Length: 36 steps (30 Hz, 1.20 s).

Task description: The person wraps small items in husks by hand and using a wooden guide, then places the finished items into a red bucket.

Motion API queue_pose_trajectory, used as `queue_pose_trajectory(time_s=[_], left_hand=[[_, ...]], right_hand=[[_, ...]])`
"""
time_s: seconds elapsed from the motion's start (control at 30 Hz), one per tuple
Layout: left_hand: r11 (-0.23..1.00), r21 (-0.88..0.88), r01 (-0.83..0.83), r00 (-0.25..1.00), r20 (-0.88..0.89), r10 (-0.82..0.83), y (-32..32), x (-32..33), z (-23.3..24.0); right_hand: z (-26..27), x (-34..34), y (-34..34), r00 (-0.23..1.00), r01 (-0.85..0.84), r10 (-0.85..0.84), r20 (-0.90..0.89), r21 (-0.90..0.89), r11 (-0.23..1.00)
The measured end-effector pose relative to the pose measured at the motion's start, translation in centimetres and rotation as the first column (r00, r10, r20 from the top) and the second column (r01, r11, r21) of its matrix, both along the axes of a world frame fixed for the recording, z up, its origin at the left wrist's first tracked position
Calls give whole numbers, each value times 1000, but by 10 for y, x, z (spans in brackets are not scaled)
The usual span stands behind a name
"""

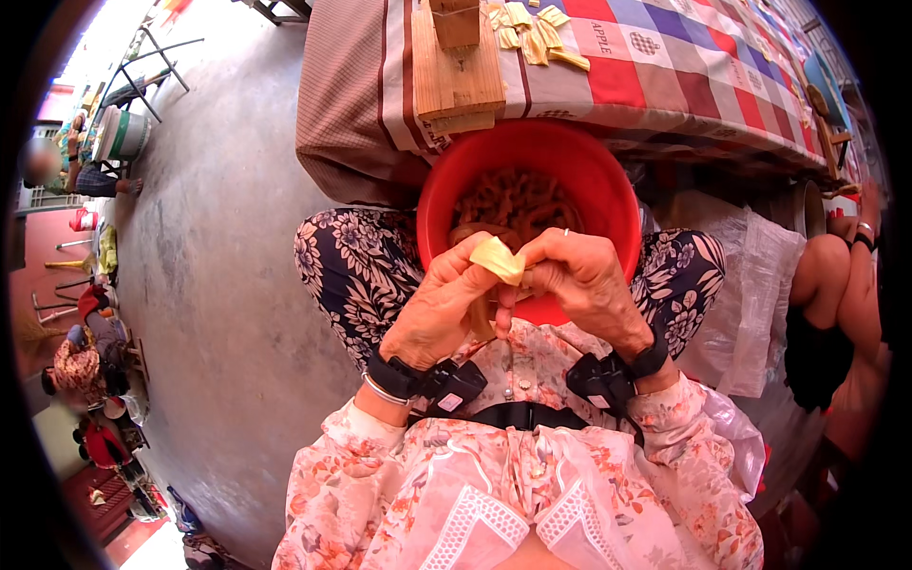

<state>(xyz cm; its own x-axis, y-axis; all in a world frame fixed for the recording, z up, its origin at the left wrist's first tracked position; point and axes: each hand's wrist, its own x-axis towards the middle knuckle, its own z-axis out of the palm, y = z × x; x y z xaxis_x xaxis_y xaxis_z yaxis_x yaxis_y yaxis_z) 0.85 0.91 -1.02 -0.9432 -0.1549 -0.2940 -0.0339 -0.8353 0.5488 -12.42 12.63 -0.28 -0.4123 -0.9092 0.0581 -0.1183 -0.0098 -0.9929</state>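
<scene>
My left hand pinches a pale yellow folded strip between thumb and fingers. The tips of my right hand meet the strip's right end and grip it there. A longer tan strip hangs below my left fingers; its full length is hidden. Both hands are over the near side of a red plastic tub, held between my knees. Inside the tub lie many brownish curled strips, in shade, of a material I cannot tell.
A checked tablecloth covers the table ahead. On it stand a wooden block fixture and several yellow strip pieces. At right are clear plastic sheeting and another person's bent leg. Other people sit along the left side.
</scene>
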Motion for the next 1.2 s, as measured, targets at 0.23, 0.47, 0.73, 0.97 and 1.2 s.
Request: queue_pose_trajectory(time_s=[0.23,0.47,0.73,0.97,1.2], left_hand=[[973,-232,-14,988,145,48,-2,-1,5],[848,-526,-66,945,241,223,9,-5,3],[951,-270,-150,961,187,205,14,-9,8],[997,28,-67,994,85,64,12,-8,4],[984,176,-12,994,-102,30,9,3,-6]], right_hand=[[0,5,-2,919,56,-70,-388,-45,997],[20,13,3,954,130,-113,-278,44,990],[7,22,1,836,333,-332,-437,-77,940],[19,6,4,931,240,-290,220,227,944],[25,0,-2,780,-7,-143,610,236,972]])
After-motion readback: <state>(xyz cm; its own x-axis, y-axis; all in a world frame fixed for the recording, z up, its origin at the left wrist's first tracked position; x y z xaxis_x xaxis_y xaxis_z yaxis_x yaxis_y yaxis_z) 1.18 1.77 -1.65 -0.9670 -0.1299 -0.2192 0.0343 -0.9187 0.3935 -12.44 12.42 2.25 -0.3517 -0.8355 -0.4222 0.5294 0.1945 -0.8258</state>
